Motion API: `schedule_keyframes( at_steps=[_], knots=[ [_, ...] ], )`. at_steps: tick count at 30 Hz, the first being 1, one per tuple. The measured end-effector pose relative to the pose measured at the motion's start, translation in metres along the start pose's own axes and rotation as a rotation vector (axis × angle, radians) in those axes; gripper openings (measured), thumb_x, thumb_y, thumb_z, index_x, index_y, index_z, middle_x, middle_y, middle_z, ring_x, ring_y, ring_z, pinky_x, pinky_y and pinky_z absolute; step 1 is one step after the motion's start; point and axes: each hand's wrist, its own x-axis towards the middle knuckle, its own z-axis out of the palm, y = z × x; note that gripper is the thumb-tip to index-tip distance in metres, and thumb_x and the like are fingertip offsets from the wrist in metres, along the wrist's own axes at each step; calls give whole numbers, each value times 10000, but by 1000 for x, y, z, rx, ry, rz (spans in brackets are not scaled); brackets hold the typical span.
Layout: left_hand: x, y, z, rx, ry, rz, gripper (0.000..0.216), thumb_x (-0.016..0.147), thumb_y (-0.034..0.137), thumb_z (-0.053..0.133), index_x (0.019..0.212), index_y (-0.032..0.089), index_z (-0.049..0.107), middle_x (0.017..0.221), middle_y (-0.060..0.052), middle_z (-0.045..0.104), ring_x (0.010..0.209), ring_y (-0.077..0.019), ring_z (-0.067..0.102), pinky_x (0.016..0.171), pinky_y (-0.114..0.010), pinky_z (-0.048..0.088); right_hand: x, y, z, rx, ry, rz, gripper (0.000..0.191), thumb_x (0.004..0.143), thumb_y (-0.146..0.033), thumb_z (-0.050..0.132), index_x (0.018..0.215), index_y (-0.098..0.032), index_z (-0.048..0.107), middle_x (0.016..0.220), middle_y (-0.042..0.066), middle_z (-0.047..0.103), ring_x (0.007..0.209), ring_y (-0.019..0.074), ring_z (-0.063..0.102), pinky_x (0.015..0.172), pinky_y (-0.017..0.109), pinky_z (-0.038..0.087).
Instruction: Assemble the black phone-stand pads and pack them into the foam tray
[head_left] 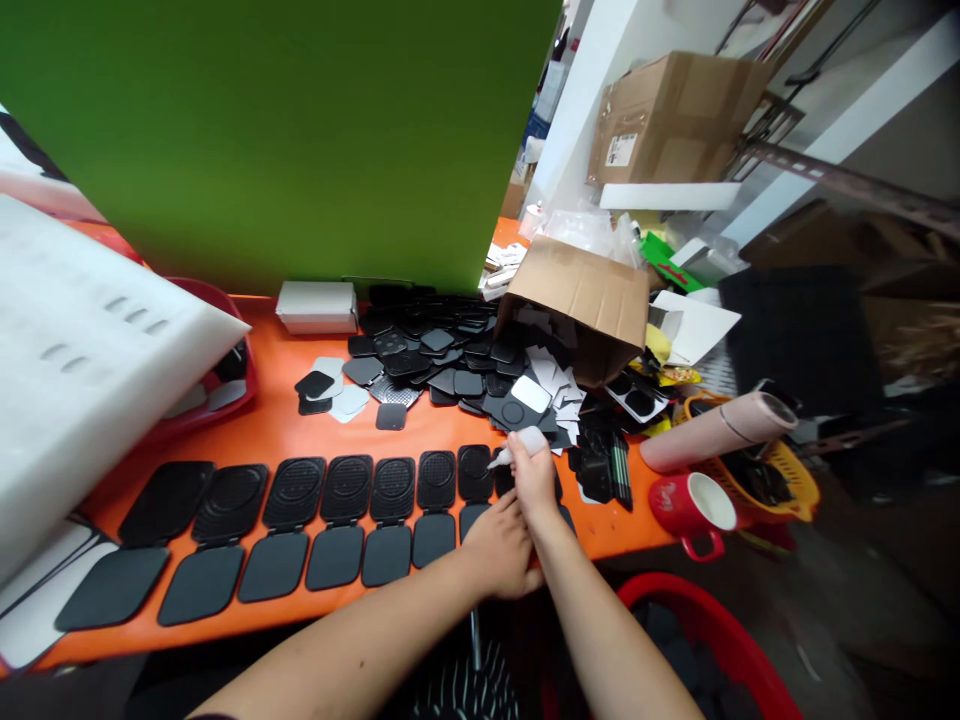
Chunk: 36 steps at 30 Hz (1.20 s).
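My right hand (531, 482) is closed around a small white squeeze bottle (532, 441), whose thin nozzle points left over the ridged black panels. My left hand (501, 545) lies just below and left of it at the table's front edge. Its fingers are stretched out over the panels, and the fingertips are partly hidden by my right hand. A row of hinged black folding cases lies unfolded along the front, each with a ridged upper panel (394, 488) and a smooth lower panel (386, 555). The cases at the row's right end are partly covered by my hands.
Behind the row, loose black pieces (409, 362) are heaped on the orange table (262, 420), beside a tipped cardboard box (577, 295). To the right stand a red mug (671, 505) and a pink bottle (712, 435). Below is a red tub (750, 650); white foam (90, 330) juts in left.
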Motion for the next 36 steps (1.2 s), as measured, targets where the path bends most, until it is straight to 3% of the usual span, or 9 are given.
schedule_keyframes(
  at_steps=[3,8,13,18,27,32,36],
  knots=[
    [2,-2,-7,-72,-28,6,699,769,591,349,1278,113,385,1292,-118,456,1237,-246,303,1052,-393,72,6,-2,-1,158,7,80,368,742,-510,505,819,-153,549,738,59,650,479,117,509,426,219,386],
    [-15,-3,-25,-57,35,48,642,791,555,380,1267,123,390,1263,-114,483,1222,-242,326,1058,-387,89,7,-13,9,228,-46,89,388,711,-517,540,791,-138,562,718,67,651,454,116,513,396,215,384],
    [-64,-11,-29,-22,109,-124,565,839,488,339,1322,197,305,1372,-61,354,1276,-234,236,1045,-410,130,4,-16,28,84,-52,16,402,719,-523,531,831,-138,563,713,70,652,562,165,584,482,246,441],
    [-95,-20,-20,6,95,-227,634,824,559,307,1362,237,214,1424,-41,246,1292,-240,203,1035,-439,141,3,-14,39,-123,-23,-113,383,741,-521,502,838,-157,565,732,66,658,639,184,599,586,269,443],
    [-97,-22,-8,12,109,-221,659,825,581,258,1363,203,222,1422,-52,238,1289,-229,218,1044,-415,120,7,-19,42,-265,-42,-233,341,763,-490,487,816,-163,569,714,71,653,665,200,599,646,293,431],
    [-98,-22,-8,-2,117,-233,667,819,596,246,1362,207,229,1426,-42,226,1290,-228,214,1045,-406,118,10,-16,39,-83,4,-117,371,750,-511,492,821,-153,556,704,76,648,615,193,592,576,283,441],
    [-97,-22,-10,-34,110,-230,664,825,592,231,1358,196,240,1418,-46,250,1289,-227,216,1045,-400,110,-6,-16,42,88,-122,-21,344,773,-495,475,809,-161,546,710,58,645,550,165,577,474,247,418]
  ],
)
